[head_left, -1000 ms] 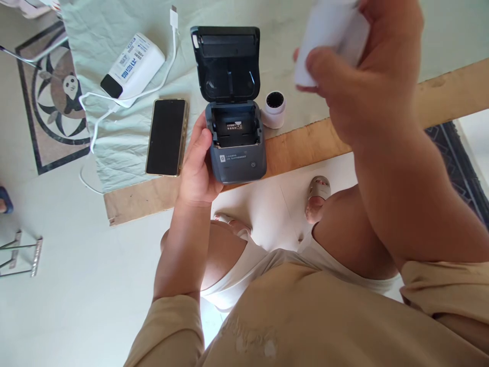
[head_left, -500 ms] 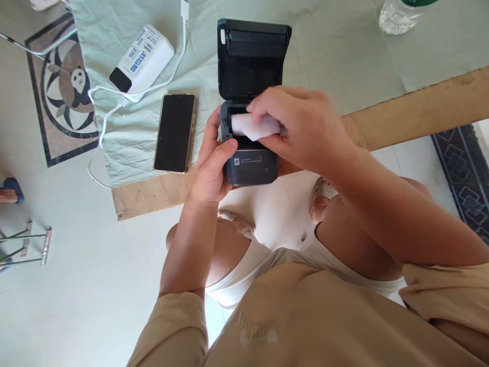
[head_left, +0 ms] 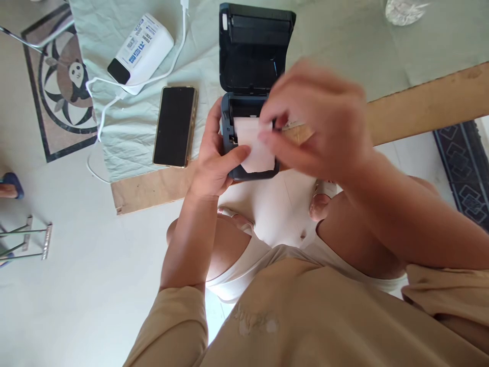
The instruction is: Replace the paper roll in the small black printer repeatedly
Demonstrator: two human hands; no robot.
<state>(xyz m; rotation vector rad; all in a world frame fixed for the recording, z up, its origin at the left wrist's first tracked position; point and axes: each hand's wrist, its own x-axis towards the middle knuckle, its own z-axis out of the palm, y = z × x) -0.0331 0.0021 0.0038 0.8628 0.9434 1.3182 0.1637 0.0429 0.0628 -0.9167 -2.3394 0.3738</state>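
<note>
A small dark portable printer (head_left: 252, 176) with its lid (head_left: 252, 61) flipped up is held at the table's edge. My left hand (head_left: 214, 158) grips it from the left side, thumb pressing on the white paper strip (head_left: 255, 148). The strip comes out of the open paper bay and lies over the printer's front, covering the label there. My right hand (head_left: 317, 117) is at the bay's right side, its thumb and curled fingers at the paper's edge. Motion blurs this hand, so whether it pinches the paper is unclear.
Left of the printer a black-screened phone (head_left: 174, 126) lies on the green cloth (head_left: 206, 30). Beyond it are a white power bank (head_left: 147, 51) and a white cable (head_left: 153, 87). A clear bottle (head_left: 405, 11) stands at the far right. A wooden strip (head_left: 428, 109) edges the table.
The white paper, earlier bunched in the bay under my right hand, now lies flat over the printer's front. My left thumb has moved onto it. My right hand has shifted slightly right.
</note>
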